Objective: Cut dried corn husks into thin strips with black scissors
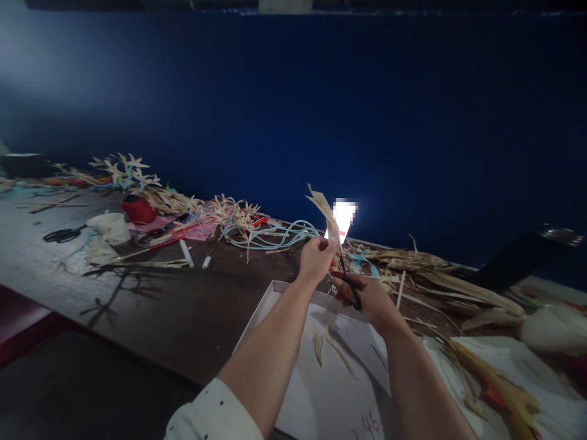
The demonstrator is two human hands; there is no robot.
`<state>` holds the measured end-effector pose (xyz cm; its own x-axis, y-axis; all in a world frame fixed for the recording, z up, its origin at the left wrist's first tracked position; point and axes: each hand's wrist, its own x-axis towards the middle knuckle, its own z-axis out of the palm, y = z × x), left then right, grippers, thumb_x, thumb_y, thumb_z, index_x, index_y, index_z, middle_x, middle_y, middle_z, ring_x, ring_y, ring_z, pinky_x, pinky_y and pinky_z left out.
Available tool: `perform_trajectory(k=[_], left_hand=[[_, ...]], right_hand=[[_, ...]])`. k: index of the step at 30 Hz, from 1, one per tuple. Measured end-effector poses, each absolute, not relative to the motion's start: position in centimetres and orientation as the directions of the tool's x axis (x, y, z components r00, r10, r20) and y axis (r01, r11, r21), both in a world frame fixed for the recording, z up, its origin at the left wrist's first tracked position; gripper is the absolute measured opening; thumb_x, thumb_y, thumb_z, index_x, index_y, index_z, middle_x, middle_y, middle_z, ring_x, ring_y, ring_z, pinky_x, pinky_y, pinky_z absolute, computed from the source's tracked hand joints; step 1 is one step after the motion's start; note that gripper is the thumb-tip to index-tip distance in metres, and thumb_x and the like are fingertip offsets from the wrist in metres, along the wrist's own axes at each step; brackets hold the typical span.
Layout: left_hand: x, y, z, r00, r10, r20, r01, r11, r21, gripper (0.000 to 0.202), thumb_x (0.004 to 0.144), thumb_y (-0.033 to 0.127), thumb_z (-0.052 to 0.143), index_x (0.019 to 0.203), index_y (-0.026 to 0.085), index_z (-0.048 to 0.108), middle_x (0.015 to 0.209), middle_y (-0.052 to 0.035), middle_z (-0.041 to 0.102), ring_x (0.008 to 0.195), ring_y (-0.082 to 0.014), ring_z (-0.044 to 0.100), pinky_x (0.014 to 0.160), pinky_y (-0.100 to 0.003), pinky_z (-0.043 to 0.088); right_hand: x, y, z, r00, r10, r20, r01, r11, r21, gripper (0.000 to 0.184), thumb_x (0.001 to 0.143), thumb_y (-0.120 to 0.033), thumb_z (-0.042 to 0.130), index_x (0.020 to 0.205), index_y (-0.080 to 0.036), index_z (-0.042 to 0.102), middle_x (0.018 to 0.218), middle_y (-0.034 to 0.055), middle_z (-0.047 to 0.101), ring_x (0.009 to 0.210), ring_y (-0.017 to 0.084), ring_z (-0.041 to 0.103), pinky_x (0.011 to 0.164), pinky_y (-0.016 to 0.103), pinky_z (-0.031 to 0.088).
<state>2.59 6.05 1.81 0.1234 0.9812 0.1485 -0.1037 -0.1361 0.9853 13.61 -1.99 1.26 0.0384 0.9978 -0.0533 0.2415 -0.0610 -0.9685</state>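
**A Pale, Papery Strip of Dried Husk (pixel 326 209), Held Up by Its Lower End**

At the left of the dark brown desk (pixel 192 318) lay a pair of black-handled scissors (pixel 64 234), near a round white roll (pixel 110 228). Just behind the roll stood a red spool of thread with a dark top (pixel 139 211). Farther along, thin pale-blue cord (pixel 279 235) lay in loose loops.

Next came my left hand (pixel 316 261), thumb and fingers pinched together on the strip. I judged the strip very light, dry and springy, hardly slippery, but apt to split or crease under a hard squeeze. Its narrow lower part seemed the best place to hold, with the broad tip left free. It rose above my left fingers, tip leaning left, and stood above and to the left of my right hand.

Beneath, thin tan slivers (pixel 339 354) lay in a shallow white box (pixel 325 400). My right hand (pixel 375 300) was wrapped around the handles of a slim dark pair of scissors (pixel 354 294), blades pointing up beside the strip; I could not tell whether they touched it. Farther right lay a long tan bundle of dried husks (pixel 477 296).
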Motion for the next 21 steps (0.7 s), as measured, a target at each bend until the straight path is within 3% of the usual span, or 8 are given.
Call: perform_trajectory(k=[21], left_hand=[[2.67,6.00,1.75,0.127,0.984,0.123,-0.119,-0.108,0.987,0.018,0.073,0.033,0.055,0.073,0.015,0.051,0.049,0.0025,0.052,0.041,-0.0085,0.050,0.041,-0.018,0.040]], right_hand=[[13.80,-2.07,1.61,0.094,0.995,-0.033,0.323,-0.062,-0.945,0.039,0.067,-0.043,0.064,0.095,-0.016,0.067,0.047,-0.0025,0.049,0.043,0.011,0.043,0.042,0.023,0.033]])
